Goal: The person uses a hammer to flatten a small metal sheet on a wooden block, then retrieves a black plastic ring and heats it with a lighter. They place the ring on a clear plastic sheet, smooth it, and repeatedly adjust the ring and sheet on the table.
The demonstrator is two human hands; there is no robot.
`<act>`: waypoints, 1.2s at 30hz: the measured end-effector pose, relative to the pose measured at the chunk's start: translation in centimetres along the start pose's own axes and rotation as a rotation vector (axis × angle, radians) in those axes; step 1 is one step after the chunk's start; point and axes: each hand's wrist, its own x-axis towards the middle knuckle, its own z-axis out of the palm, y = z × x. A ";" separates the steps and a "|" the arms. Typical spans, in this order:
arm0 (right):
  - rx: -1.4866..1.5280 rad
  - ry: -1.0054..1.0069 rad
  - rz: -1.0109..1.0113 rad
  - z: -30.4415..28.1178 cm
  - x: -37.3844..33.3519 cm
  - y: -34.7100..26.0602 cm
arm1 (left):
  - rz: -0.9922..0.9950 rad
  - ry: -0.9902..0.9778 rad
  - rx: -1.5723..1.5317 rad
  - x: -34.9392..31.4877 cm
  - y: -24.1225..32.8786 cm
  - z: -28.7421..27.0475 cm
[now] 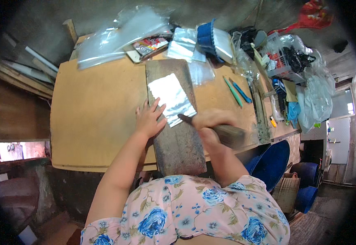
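A stack of shiny clear plastic sheets or bags (172,94) lies on a worn wooden board (178,149) set across the table. My left hand (148,118) rests flat at the left edge of the stack, fingers spread and fingertips touching it. At the lower right of the plastic, my right hand (214,119) is closed round a tool and smeared by motion. The tool's thin dark tip (185,119) points left over the plastic's corner. A blurred, brown, block-like part (230,136) shows below that hand; its exact kind cannot be made out.
The yellowish table (92,110) surrounds the board. Clear plastic sheets (123,38), a packet (149,47) and a blue denim-like piece (205,38) lie at the back. Green (233,93) and blue (241,92) tools lie right. A crate (284,61) and blue tubs (274,163) stand farther right.
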 end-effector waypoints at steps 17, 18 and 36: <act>-0.165 0.012 -0.025 -2.6 -0.3 0.6 | -0.007 -0.023 0.013 -0.1 0.2 0.4; -0.467 -0.037 0.049 -3.7 -1.0 1.1 | -0.015 -0.037 0.006 -0.2 0.2 0.3; -0.288 0.185 -0.132 -6.8 -0.3 0.7 | -0.043 -0.098 0.038 0.1 1.1 -0.7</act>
